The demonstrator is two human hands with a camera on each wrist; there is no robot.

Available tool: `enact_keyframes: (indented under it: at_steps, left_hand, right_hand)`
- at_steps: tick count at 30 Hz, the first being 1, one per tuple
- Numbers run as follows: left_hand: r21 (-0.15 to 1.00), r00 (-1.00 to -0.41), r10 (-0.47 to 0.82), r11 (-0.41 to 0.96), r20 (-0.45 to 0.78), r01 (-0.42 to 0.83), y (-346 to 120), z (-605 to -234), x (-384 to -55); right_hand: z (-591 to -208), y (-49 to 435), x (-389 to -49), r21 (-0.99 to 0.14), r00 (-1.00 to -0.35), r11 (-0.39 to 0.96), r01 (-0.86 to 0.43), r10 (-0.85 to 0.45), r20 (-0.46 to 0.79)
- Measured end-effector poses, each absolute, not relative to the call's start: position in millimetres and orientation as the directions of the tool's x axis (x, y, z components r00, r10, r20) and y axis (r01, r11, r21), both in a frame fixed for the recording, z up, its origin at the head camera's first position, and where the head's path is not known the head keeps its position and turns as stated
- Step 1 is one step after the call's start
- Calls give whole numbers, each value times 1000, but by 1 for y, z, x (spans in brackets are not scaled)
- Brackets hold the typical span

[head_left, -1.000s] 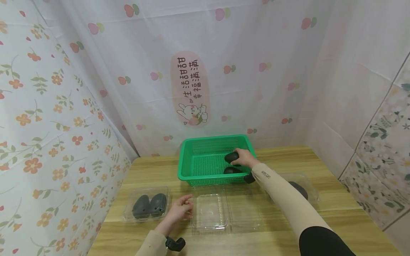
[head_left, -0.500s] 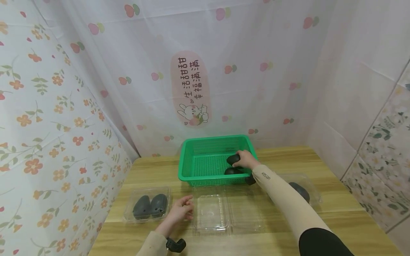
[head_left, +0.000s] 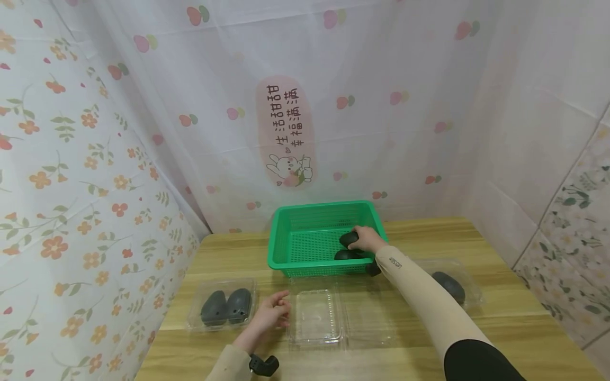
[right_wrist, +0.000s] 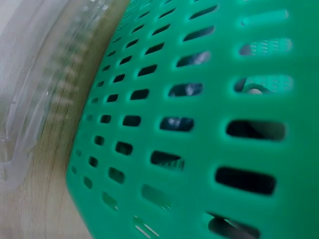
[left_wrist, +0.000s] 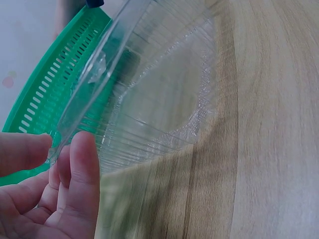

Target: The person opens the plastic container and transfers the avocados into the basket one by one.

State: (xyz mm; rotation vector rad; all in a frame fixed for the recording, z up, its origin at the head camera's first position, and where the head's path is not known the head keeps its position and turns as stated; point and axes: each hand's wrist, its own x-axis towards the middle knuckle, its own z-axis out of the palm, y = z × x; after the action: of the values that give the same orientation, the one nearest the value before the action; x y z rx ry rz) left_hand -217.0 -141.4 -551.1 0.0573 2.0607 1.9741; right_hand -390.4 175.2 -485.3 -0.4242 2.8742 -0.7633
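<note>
My right hand (head_left: pixel 367 240) reaches into the green basket (head_left: pixel 305 264) and grips a dark avocado (head_left: pixel 348 239) above its floor. Another dark avocado (head_left: pixel 345 255) lies in the basket just below it, near the front wall. In the right wrist view the basket's slotted wall (right_wrist: pixel 199 144) hides the hand. My left hand (head_left: pixel 269 313) is at the left edge of an opened clear plastic clamshell box (head_left: pixel 314 317). The left wrist view has thumb and fingers (left_wrist: pixel 83 169) pinching the rim of that clear box (left_wrist: pixel 164 94).
To the left, a clear clamshell box (head_left: pixel 194 306) contains two dark avocados (head_left: pixel 226 307). Another clear box (head_left: pixel 472 283) on the right has a dark avocado (head_left: pixel 449 287) visible, partly behind my right sleeve (head_left: pixel 419 301). Patterned curtains (head_left: pixel 381 148) rise behind the wooden table (head_left: pixel 229 254).
My right hand, gripping the avocado, has shifted slightly right and toward the basket's near side. My left hand stays at the clear box. The head view has moved a little.
</note>
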Motion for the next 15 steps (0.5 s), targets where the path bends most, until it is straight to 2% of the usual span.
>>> enact_keyframes:
  at_steps: [15]
  left_hand:
    - [982, -958, 217, 56, -187, -179, -141, -552, -218]
  right_hand:
    - [-491, 172, -393, -501, -948, 843, -198, -295, -122]
